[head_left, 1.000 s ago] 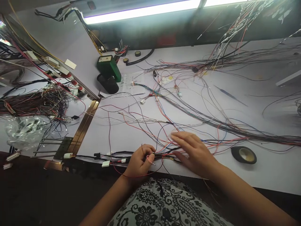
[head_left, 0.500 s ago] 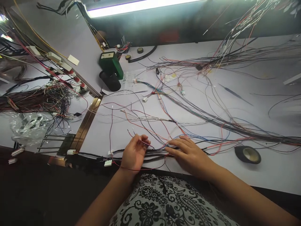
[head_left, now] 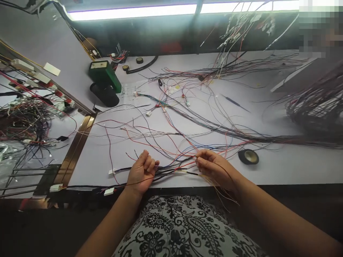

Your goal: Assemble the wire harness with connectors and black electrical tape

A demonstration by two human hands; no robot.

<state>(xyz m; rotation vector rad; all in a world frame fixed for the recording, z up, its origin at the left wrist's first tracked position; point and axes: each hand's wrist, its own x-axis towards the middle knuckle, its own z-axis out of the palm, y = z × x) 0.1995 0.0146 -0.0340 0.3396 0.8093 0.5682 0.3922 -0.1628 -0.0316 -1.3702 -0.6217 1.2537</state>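
Note:
My left hand is palm up near the table's front edge, its fingers curled closed around thin wires whose tips stick out past the thumb. Dark sleeved wires run from beside it toward my right hand. That hand is closed in a pinch on wires of the same bundle. Below its fingers, loose yellow wires hang over the table edge. White connectors lie left of my left hand, one near the front edge and another white connector just behind it.
A black tape roll lies to the right. Long wire bundles cross the white table. Farther back stand a green box and a black cup. Tweezers lie behind; a brass-coloured strip edges the left.
The view has turned to the right. My right hand has gone from lying flat over the wires to pinching them, and yellow wires now show below it. My left hand's fingers are curled more tightly.

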